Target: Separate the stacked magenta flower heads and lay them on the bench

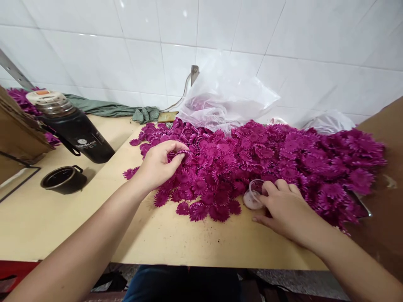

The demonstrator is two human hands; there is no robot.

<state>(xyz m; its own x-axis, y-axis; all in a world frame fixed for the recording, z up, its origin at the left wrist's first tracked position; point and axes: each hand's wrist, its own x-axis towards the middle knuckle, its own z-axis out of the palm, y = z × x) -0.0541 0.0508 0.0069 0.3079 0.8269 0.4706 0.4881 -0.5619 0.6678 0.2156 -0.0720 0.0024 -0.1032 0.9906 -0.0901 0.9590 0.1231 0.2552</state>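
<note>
A wide heap of magenta artificial flower heads (pixel 248 151) spreads over the pale tabletop (pixel 189 247). At the heap's left part, my left hand (pixel 162 163) pinches one flower head between thumb and forefinger, just above the others. My right hand (pixel 283 209) is by the front of the heap, its fingers curled at the rim of a small clear plastic cup (pixel 252 195). Something whitish lies in the cup's bottom. The right thumb is near the tabletop, and the fingertips are partly hidden behind the cup wall.
A black thermos flask (pixel 83 134) and a dark cup (pixel 64 180) stand at the left. Behind the heap lies a clear plastic bag (pixel 226 98), against a white tiled wall. Green cloth (pixel 107 107) runs along the back. Cardboard (pixel 384 176) borders the right side.
</note>
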